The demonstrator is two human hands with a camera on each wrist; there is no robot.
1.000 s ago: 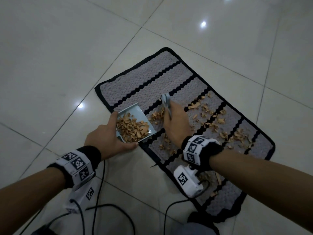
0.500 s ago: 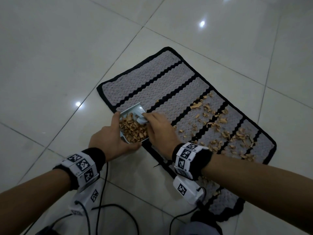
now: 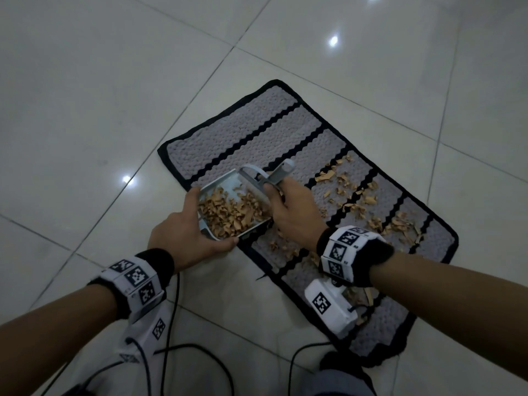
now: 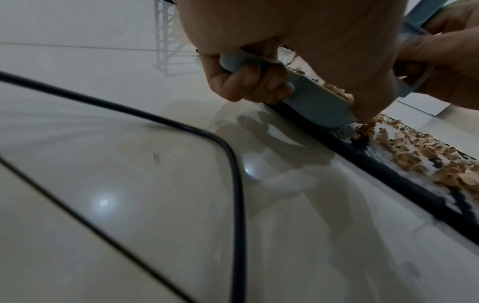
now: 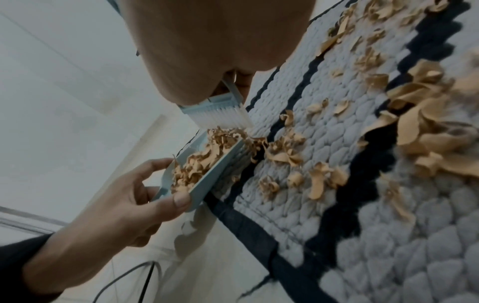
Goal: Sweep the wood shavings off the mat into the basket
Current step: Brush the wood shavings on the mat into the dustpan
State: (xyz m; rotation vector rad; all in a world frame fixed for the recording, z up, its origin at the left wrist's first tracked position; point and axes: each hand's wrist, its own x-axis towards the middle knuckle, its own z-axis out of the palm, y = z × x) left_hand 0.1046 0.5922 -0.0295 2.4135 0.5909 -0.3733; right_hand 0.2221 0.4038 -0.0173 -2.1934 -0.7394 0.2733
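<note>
A grey mat (image 3: 257, 132) with black stripes lies on the tiled floor, with tan wood shavings (image 3: 357, 195) scattered over its right half. My left hand (image 3: 185, 232) grips a small pale blue dustpan (image 3: 225, 184) at the mat's near-left edge; it is heaped with shavings (image 5: 197, 164). My right hand (image 3: 294, 210) grips a pale blue hand brush (image 3: 278, 174), whose white bristles (image 5: 225, 116) sit at the dustpan's lip. The dustpan (image 4: 316, 102) tilts against the mat's black border. No basket shows in any view.
Glossy white floor tiles (image 3: 114, 81) surround the mat. Black cables (image 4: 233, 164) trail from the wrist cameras across the floor near my knees. More shavings (image 3: 285, 247) lie on the mat under my right wrist.
The right hand swept the brush from the mat into the dustpan, pushing more shavings in, then drew back to its right lip. The left hand kept holding the dustpan.
</note>
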